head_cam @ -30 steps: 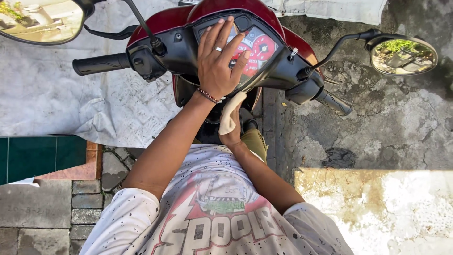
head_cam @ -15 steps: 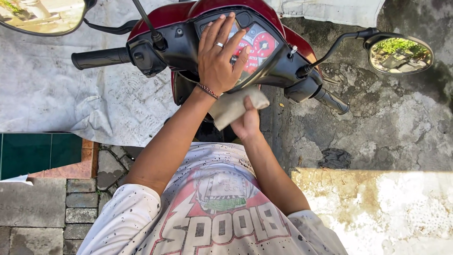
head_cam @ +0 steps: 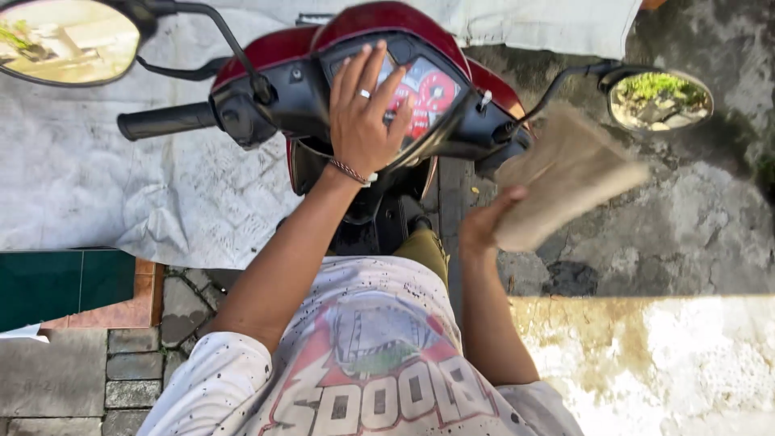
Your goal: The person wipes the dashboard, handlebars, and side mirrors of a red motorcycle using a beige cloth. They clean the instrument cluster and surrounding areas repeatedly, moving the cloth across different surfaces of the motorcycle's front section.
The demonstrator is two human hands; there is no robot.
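1. Here, the left hand (head_cam: 365, 113) is laid flat with fingers spread on the instrument panel (head_cam: 420, 89) of a red scooter (head_cam: 379, 24).
2. A tan cloth (head_cam: 565, 182), blurred, is gripped at its lower edge by the right hand (head_cam: 483, 224), closed on it, to the right of the panel below the right mirror (head_cam: 660, 100).
3. The left handlebar grip (head_cam: 165, 121) is left untouched.

Below you lies cracked grey concrete ground (head_cam: 686, 226), sunlit at lower right, with a pale tarp (head_cam: 97, 194) and brick paving (head_cam: 153, 363) at left.
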